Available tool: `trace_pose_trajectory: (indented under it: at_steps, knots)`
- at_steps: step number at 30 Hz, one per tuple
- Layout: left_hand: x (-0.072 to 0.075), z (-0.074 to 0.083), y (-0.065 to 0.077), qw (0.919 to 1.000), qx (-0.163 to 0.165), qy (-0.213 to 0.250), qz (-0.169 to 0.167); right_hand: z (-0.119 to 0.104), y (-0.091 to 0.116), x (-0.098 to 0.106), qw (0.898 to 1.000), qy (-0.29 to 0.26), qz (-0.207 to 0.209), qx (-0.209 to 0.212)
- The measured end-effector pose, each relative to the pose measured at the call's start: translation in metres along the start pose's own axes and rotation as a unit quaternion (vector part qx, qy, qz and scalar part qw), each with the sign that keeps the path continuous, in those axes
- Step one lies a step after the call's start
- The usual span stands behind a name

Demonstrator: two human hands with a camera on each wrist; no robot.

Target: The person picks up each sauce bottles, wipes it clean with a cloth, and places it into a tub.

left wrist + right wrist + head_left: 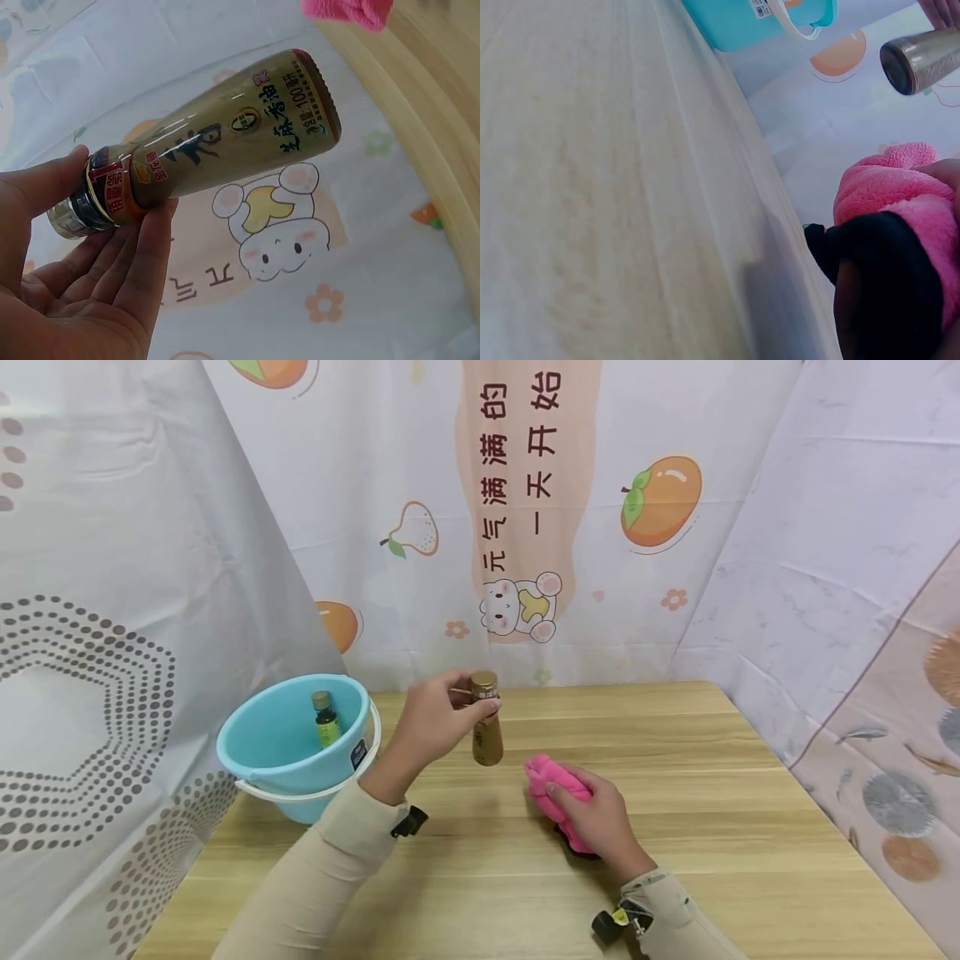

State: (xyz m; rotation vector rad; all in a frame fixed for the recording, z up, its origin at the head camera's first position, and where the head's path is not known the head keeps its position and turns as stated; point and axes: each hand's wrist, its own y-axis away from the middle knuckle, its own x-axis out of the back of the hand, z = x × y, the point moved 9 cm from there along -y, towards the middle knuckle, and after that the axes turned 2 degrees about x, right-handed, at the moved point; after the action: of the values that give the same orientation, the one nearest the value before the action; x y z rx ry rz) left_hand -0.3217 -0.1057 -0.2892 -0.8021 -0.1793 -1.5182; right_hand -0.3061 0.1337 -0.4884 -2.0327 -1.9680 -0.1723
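Note:
My left hand point(437, 718) grips a small sesame oil bottle point(232, 124) by its neck. The bottle has a gold cap, brown-gold glass and printed lettering, and it hangs above the table with its base down. In the right wrist view the bottle's dark base point(897, 69) shows at the upper right. A bright pink fluffy cloth point(557, 797) with a black part point(889, 285) is bunched up in my right hand point(600, 818), low over the table and to the right of the bottle. The hand covers part of the cloth.
At the left of the wooden table point(712, 793) stands a light blue bucket point(281, 768) with a white handle. Inside it is a dark bottle point(326, 720) with a gold cap and a yellow-green label. A printed curtain point(420, 602) hangs along the back edge.

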Motion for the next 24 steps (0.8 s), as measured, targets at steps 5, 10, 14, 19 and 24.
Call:
trace_pose_trajectory:
  at_steps: [5, 10, 14, 19, 24]
  knots:
    - [0.017, 0.002, -0.009, 0.9998, 0.004, -0.012, -0.014, 0.000, 0.000, 0.000, 1.000, 0.004, 0.003, -0.003]
    - [0.036, 0.003, -0.016, 0.9994, 0.019, -0.022, -0.020, 0.003, 0.001, -0.002, 1.000, -0.018, -0.002, -0.014]
    - [0.049, 0.002, -0.021, 0.9987, 0.025, -0.032, -0.029, 0.004, 0.002, -0.002, 1.000, -0.024, -0.002, -0.017]
    - [0.066, -0.004, -0.025, 0.9982, 0.043, -0.018, -0.037, 0.005, 0.001, -0.003, 1.000, -0.022, -0.001, -0.016]
    - [0.084, -0.016, -0.028, 0.9965, 0.071, 0.009, -0.043, 0.006, -0.001, -0.003, 1.000, -0.012, 0.003, -0.014]
